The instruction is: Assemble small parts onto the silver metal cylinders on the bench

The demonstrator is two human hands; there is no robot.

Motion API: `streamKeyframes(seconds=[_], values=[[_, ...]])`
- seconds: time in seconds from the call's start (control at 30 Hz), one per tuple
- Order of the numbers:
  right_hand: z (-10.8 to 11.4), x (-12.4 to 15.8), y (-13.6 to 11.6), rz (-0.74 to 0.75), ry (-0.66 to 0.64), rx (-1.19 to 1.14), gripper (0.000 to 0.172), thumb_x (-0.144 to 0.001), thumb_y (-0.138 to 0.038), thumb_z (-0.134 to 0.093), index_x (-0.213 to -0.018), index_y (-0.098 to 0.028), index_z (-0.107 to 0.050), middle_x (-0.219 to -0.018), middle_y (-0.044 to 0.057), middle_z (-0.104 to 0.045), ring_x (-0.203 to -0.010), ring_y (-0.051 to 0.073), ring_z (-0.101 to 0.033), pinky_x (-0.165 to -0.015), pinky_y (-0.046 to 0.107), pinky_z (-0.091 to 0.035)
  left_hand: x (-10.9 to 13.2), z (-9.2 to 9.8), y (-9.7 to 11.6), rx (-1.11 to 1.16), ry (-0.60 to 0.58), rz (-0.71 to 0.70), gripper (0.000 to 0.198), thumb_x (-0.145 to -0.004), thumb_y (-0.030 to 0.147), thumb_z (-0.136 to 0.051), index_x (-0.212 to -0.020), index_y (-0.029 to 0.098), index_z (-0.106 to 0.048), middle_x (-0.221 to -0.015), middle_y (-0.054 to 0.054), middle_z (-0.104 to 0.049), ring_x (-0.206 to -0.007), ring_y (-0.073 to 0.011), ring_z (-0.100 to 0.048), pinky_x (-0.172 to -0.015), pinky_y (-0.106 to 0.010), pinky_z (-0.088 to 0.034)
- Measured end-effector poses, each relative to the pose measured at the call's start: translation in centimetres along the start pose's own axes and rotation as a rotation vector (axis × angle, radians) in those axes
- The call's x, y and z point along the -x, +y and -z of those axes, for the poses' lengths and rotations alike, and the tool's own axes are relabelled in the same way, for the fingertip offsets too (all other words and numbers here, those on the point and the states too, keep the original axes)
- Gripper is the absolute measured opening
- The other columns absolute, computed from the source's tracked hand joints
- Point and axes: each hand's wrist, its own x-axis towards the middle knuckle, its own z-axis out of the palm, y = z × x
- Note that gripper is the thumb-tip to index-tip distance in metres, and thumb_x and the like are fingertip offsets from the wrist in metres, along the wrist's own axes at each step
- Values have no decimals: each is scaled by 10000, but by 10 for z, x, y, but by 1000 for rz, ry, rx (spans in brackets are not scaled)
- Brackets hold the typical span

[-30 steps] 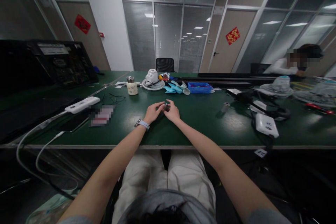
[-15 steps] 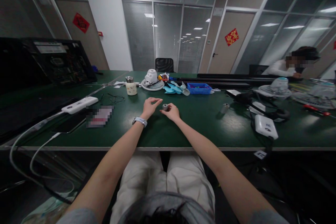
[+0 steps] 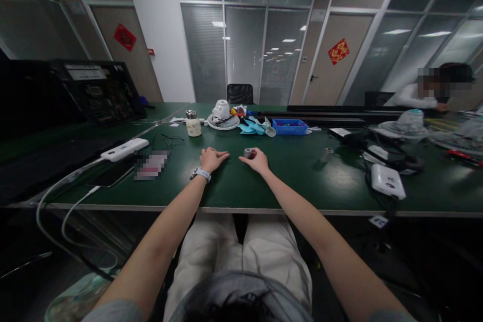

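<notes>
My right hand (image 3: 258, 162) is closed round a small grey metal cylinder (image 3: 248, 152), which stands upright at the green tabletop with its top showing between thumb and fingers. To its left, with a gap between them, my left hand (image 3: 213, 160) is low over the table. Its thumb and index finger come together in a pinch pointing right; anything between the tips is too small to make out. A watch with a pale strap (image 3: 201, 174) is on the left wrist. A second small metal cylinder (image 3: 327, 155) stands on the table to the right.
Behind the hands are a cream bottle (image 3: 193, 126), a white fan part (image 3: 222, 116), blue fan blades (image 3: 254, 126) and a blue basket (image 3: 290, 127). A white power strip (image 3: 125, 150) and phone (image 3: 113, 173) lie left. A white box (image 3: 388, 181) with cables lies right; a person (image 3: 413, 95) sits beyond.
My left hand has drawn away from the metal cylinder and lowered towards the table. My right hand still holds the cylinder, now farther from the left hand. The whole view has shifted slightly.
</notes>
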Motion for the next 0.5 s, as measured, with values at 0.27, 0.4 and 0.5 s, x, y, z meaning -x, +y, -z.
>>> streamKeyframes(seconds=[0.27,0.4,0.5], values=[[19,-17,-7,-436,-164,-735,136,-849,-242,-600,-957,-164,-574,-955,66,-690,-879,145,-662,-760,260,-532,-3,-1,-4,96,186,220,449,-887,520,-374,-1115,294,-687,-1150,-124,-597,-1092,-322,-481,-872,-437,-417],[33,-14,-12,-624,-295,-1086,246,-977,-304,-350,-932,-170,-552,-978,82,-682,-853,129,-669,-692,245,-552,-3,0,-5,110,169,214,437,-902,489,-351,-1080,286,-695,-1087,-113,-647,-1030,-292,-537,-843,-395,-429],[35,-10,-14,-681,-305,-1132,280,-966,-365,-378,-907,-157,-556,-953,92,-677,-851,133,-668,-687,242,-562,-3,-1,-6,106,131,143,459,-913,475,-325,-1086,257,-690,-1077,-123,-656,-1014,-271,-561,-844,-368,-427]])
